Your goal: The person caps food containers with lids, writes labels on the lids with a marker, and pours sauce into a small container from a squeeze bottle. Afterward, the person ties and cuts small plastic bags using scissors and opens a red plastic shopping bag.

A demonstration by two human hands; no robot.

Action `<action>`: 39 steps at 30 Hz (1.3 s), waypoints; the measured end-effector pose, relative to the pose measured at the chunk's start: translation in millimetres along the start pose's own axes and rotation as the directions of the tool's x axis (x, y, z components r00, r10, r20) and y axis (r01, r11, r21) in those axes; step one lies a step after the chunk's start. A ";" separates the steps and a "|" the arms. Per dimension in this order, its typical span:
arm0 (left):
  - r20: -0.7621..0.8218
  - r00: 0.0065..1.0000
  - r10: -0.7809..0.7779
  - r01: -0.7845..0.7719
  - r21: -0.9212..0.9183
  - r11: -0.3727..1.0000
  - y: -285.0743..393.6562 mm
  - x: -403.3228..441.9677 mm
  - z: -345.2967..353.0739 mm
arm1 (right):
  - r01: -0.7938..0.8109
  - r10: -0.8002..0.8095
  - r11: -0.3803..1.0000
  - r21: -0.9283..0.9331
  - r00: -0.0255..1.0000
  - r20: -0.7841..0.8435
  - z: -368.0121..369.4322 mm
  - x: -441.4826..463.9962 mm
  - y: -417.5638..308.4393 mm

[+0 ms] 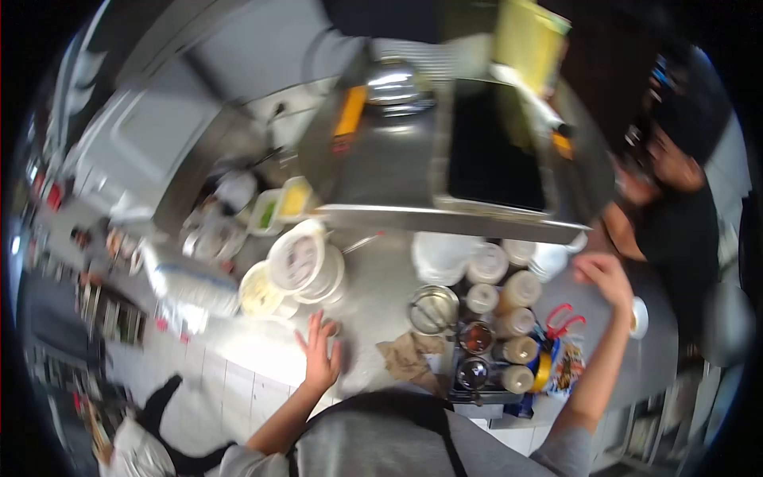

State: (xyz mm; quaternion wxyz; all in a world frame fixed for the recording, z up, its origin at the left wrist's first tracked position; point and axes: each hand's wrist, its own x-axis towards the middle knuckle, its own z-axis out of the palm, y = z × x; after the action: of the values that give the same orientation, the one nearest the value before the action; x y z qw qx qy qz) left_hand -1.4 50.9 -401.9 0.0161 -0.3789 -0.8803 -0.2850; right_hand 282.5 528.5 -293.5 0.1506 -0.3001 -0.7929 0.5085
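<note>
My left hand point(320, 359) is over the steel counter point(362, 294), its fingers spread and holding nothing. Just beyond it stand a white tub with a printed lid point(296, 261) and a tub of pale yellow contents point(260, 290). To the right, my right hand point(606, 280) reaches past the capped bottles; its fingers look loosely bent and apart, with nothing visible in them. White containers point(548, 261) lie nearest to that hand. Red-handled scissors point(564, 319) stand among the bottles point(520, 288), below my right hand.
A round metal pot point(433, 310) and a brown cloth point(412, 355) sit mid-counter. Beyond rises a raised steel unit with a black flat plate point(494, 147) and a metal dome point(395, 83). A person in black point(675, 222) stands at the right; another person point(143, 445) is lower left.
</note>
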 end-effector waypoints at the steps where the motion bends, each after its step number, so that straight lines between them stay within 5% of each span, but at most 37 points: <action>1: -0.034 0.999 0.005 -0.005 0.010 1.000 -6.6 -1.3 -0.3 | -0.003 0.005 0.998 0.066 1.000 -0.027 1.2 -13.6 -15.2; 5: -0.065 0.998 -0.010 0.006 -0.063 0.998 -15.5 -1.7 -17.4 | 0.287 -0.273 0.947 0.144 0.956 -0.108 4.6 -66.7 -55.3; 9: -0.154 0.987 0.037 -0.058 -0.137 0.989 -32.4 -1.1 -25.9 | 0.563 -0.622 0.694 0.449 0.782 -0.019 33.1 -101.9 -97.3; 12: -0.207 0.977 0.046 -0.088 -0.200 0.976 -46.3 -0.4 -38.9 | 0.642 -0.705 0.623 0.447 0.708 -0.035 77.3 -112.4 -122.3; 16: -0.302 0.952 0.045 -0.126 -0.254 0.959 -86.0 -4.2 -65.8 | 0.567 -0.744 0.592 0.573 0.658 0.118 152.8 -104.8 -164.2; 21: -0.410 0.912 -0.001 -0.129 -0.290 0.948 -158.3 -4.6 -98.5 | 0.255 -0.752 0.592 0.765 0.517 0.410 259.4 -56.1 -205.8; 24: -0.428 0.903 -0.018 -0.132 -0.319 0.939 -200.6 -3.2 -111.6 | 0.315 -0.575 0.807 0.500 0.612 0.542 324.1 -22.6 -252.2; 27: -0.383 0.924 -0.019 -0.168 -0.448 0.878 -227.8 2.7 -111.4 | 0.336 -0.389 0.921 0.197 0.774 0.499 400.6 25.4 -286.2; 30: -0.273 0.962 0.029 -0.185 -0.568 0.802 -239.2 13.8 -113.4 | 0.509 -0.430 0.820 -0.262 0.850 0.305 474.6 69.1 -289.1; 33: -0.154 0.986 0.064 -0.152 -0.676 0.721 -238.5 34.6 -120.3 | 0.499 -0.496 0.505 -0.704 0.835 0.237 520.0 86.4 -261.6; 39: 0.009 0.995 0.096 -0.056 -0.755 0.653 -246.7 50.5 -107.9 | 0.402 -0.411 0.529 -0.748 0.892 0.189 521.2 72.1 -246.2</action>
State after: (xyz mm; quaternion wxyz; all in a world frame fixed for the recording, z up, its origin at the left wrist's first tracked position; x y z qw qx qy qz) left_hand -224.4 -107.0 -420.0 -0.1517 -0.3947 -0.6666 -0.6139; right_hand -136.3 126.0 -305.5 0.1263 -0.1448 -0.9789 0.0700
